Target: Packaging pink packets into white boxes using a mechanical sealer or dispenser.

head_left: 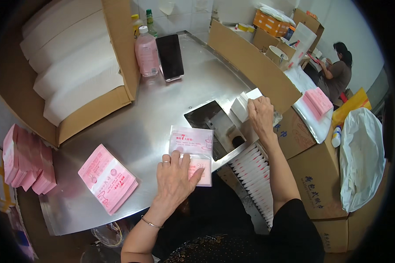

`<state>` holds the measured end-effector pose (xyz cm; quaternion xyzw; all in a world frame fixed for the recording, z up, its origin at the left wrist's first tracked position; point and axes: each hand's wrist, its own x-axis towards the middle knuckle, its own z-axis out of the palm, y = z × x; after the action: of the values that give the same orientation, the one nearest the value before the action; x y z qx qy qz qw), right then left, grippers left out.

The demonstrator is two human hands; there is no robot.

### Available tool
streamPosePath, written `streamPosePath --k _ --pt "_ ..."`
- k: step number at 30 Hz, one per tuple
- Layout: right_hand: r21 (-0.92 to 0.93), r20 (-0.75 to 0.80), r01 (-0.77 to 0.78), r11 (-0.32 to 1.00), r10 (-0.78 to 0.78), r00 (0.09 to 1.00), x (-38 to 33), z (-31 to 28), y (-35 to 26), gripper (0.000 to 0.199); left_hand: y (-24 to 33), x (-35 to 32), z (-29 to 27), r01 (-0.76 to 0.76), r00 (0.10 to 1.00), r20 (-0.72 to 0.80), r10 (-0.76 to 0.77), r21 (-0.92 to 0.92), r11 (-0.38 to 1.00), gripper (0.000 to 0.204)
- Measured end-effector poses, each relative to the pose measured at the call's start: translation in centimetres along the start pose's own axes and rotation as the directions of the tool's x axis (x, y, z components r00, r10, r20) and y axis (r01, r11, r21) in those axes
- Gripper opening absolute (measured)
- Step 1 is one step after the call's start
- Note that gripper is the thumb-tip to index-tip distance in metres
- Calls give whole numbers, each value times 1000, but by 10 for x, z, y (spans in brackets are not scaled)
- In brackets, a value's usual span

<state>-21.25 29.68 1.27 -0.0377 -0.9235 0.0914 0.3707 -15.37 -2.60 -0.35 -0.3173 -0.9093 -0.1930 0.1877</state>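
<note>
My left hand (174, 175) lies flat, fingers spread, on a clear plastic bag with pink print (191, 144) that rests on the steel table (140, 127) near its front edge. My right hand (260, 114) reaches to the right side of the table and grips a small white packet (245, 104) beside a dark rectangular opening (215, 125) in the tabletop. A row of white packets (256, 175) stands on edge in a box below my right forearm.
A stack of pink bags (108, 179) lies left of my left hand; more pink packs (26, 160) sit at far left. A cardboard box of white pads (70, 65), a pink bottle (146, 52) and a dark phone (170, 57) stand behind. Another person (335, 72) sits far right.
</note>
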Motion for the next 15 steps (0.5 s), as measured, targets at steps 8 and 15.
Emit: streamPosePath --k 8,15 --pt "32 -174 226 974 -217 961 -10 -3 -15 37 -4 -5 -7 -7 997 72 23 -206 978 38" --pt "506 44 603 616 -717 696 -101 -23 -151 40 -17 -12 -22 90 995 60 -81 -175 980 76"
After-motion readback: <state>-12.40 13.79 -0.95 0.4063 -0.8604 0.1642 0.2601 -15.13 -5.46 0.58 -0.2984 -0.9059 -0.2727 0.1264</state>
